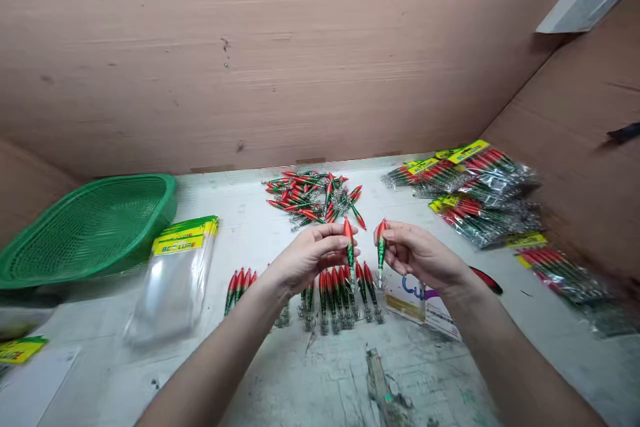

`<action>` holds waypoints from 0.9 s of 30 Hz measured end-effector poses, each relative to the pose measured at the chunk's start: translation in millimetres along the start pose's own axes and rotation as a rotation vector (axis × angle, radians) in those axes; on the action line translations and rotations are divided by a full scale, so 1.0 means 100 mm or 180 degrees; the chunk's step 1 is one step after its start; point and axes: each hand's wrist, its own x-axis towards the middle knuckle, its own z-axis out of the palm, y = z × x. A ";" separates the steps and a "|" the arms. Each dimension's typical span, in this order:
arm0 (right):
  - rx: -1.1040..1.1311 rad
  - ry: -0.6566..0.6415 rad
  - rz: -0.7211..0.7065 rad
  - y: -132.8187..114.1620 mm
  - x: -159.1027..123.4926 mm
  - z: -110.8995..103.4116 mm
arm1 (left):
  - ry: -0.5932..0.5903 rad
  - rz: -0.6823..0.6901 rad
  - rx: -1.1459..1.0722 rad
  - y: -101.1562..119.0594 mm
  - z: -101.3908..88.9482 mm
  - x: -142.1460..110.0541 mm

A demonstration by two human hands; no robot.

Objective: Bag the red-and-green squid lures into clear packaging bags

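Observation:
My left hand [313, 255] pinches one red-and-green fishing lure [349, 240], held upright above the table. My right hand [417, 255] grips a second lure [381, 243] the same way, a short gap between the two. Below both hands a row of several lures [345, 290] lies side by side on the white table [280, 373], red tips pointing away from me. A loose pile of the same lures [313, 197] sits further back at the middle.
A green mesh basket [85, 227] stands at the left. A stack of clear bags with yellow headers [177, 273] lies beside it. Filled bags of lures [480, 193] are heaped at the right. Cardboard walls [300, 67] close in the back and right.

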 end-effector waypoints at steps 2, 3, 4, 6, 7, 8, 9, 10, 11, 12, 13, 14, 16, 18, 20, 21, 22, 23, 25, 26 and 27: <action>-0.0006 -0.0070 0.0048 0.00 -0.05 0.11 | -0.0041 -0.0026 0.0000 -0.01 0.05 -0.08; -0.0001 -0.0108 0.0065 0.00 -0.07 0.16 | -0.0063 -0.0039 0.0002 -0.02 0.07 -0.12; 0.0011 -0.0147 0.0077 -0.01 -0.10 0.21 | -0.0088 -0.0052 0.0006 -0.02 0.08 -0.16; 0.0054 -0.0234 0.0091 -0.03 -0.14 0.30 | -0.0150 -0.0092 0.0018 -0.01 0.11 -0.22; 0.0082 -0.0276 0.0082 -0.05 -0.16 0.33 | -0.0181 -0.0090 0.0028 0.00 0.12 -0.24; 0.0111 -0.0308 0.0069 -0.06 -0.17 0.36 | -0.0213 -0.0077 0.0040 0.01 0.12 -0.26; 0.0129 -0.0330 0.0055 -0.07 -0.18 0.38 | -0.0234 -0.0054 0.0047 0.02 0.12 -0.28; 0.0135 -0.0340 0.0048 -0.08 -0.19 0.40 | -0.0254 -0.0031 0.0061 0.03 0.12 -0.30; 0.0129 -0.0343 0.0047 -0.08 -0.20 0.41 | -0.0267 -0.0010 0.0072 0.03 0.12 -0.31; 0.0107 -0.0333 0.0052 -0.08 -0.21 0.42 | -0.0275 0.0004 0.0081 0.04 0.11 -0.32; 0.0068 -0.0322 0.0057 -0.08 -0.22 0.43 | -0.0282 0.0008 0.0086 0.03 0.11 -0.33; 0.0020 -0.0304 0.0055 -0.08 -0.23 0.44 | -0.0292 0.0007 0.0088 0.03 0.11 -0.34; -0.0082 -0.0272 0.0041 -0.08 -0.25 0.47 | -0.0317 0.0018 0.0082 0.01 0.12 -0.34; -0.0167 -0.0251 0.0026 -0.09 -0.26 0.50 | -0.0345 0.0033 0.0076 -0.01 0.14 -0.35; -0.0281 -0.0245 0.0040 -0.10 -0.27 0.50 | -0.0334 0.0028 0.0118 -0.01 0.13 -0.37; -0.0405 -0.0221 0.0078 -0.09 -0.28 0.47 | -0.0281 0.0043 0.0199 0.00 0.10 -0.40; -0.0654 -0.0126 0.0165 -0.08 -0.28 0.43 | -0.0181 0.0080 0.0354 0.02 0.05 -0.44; -0.1006 0.0032 0.0300 -0.06 -0.28 0.37 | -0.0023 0.0128 0.0593 0.04 -0.04 -0.50; -0.1794 0.0445 0.0653 0.03 -0.26 0.20 | 0.0489 0.0263 0.1413 0.08 -0.31 -0.64; -0.2134 0.0637 0.0828 0.09 -0.25 0.11 | 0.0853 0.0220 0.1965 0.09 -0.48 -0.72; -0.2397 0.0779 0.0973 0.16 -0.22 0.02 | 0.1333 0.0132 0.2613 0.10 -0.66 -0.79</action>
